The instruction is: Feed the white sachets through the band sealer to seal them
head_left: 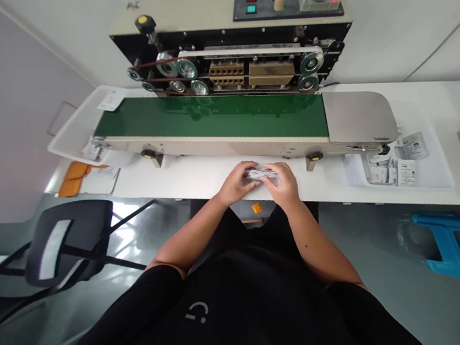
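Both of my hands meet over the white table, close to its front edge. Between them is a small white printed packet (260,173), its ends covered by my fingers. My left hand (238,183) is closed on the packet's left end, fingers curled over the back and thumb in front. On the other end, my right hand (284,185) grips it the same way. Just behind my hands runs the green conveyor belt (220,114) of a band sealing machine (229,34), with rollers and brass-coloured blocks above the belt.
A white bin (437,177) with several printed packets stands under the machine's right end. Another white bin (66,134) sits at the left, a packet (112,99) near its top. Orange pieces (73,178) lie at the table's left corner. A black chair (68,242) and blue stool (450,244) flank me.
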`<action>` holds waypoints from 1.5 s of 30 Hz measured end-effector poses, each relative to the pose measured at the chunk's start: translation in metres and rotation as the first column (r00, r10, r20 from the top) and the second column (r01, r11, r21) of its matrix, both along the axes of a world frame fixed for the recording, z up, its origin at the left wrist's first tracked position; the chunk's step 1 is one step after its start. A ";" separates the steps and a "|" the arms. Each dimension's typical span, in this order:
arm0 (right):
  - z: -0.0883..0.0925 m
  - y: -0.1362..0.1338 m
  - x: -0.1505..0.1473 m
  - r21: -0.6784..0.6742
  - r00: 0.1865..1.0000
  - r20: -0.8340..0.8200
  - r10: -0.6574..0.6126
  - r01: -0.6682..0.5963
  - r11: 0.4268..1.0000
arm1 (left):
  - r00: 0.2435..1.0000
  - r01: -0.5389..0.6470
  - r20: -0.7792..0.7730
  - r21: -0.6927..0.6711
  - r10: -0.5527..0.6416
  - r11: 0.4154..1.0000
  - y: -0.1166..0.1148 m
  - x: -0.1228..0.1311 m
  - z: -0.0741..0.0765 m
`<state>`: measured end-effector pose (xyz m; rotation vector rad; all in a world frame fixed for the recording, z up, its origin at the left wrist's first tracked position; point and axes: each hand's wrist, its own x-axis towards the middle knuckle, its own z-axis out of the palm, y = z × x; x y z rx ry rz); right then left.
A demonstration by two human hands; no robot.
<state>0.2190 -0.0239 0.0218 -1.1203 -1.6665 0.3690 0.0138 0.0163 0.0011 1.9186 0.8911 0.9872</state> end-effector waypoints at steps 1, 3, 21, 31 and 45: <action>-0.007 0.004 -0.002 -0.020 0.999 0.013 0.032 -0.032 0.999 | 0.998 0.008 -0.062 0.023 -0.007 1.000 0.001 0.001 0.001; -0.018 0.008 -0.004 -0.095 0.998 0.019 0.067 -0.065 0.993 | 0.990 0.015 -0.139 0.060 -0.007 0.998 0.001 0.003 0.002; -0.023 0.006 0.002 -0.165 0.986 -0.115 0.117 -0.135 0.977 | 0.998 -0.005 -0.068 0.060 0.009 0.998 0.003 0.005 0.000; -0.039 0.012 0.007 -0.344 0.974 -0.200 0.110 -0.174 0.923 | 1.000 0.005 0.004 0.077 -0.005 0.997 0.003 0.005 -0.009; -0.055 0.024 0.015 -0.420 0.862 -0.485 0.146 -0.376 0.826 | 0.980 -0.199 0.010 -0.086 0.200 0.976 0.009 0.002 -0.020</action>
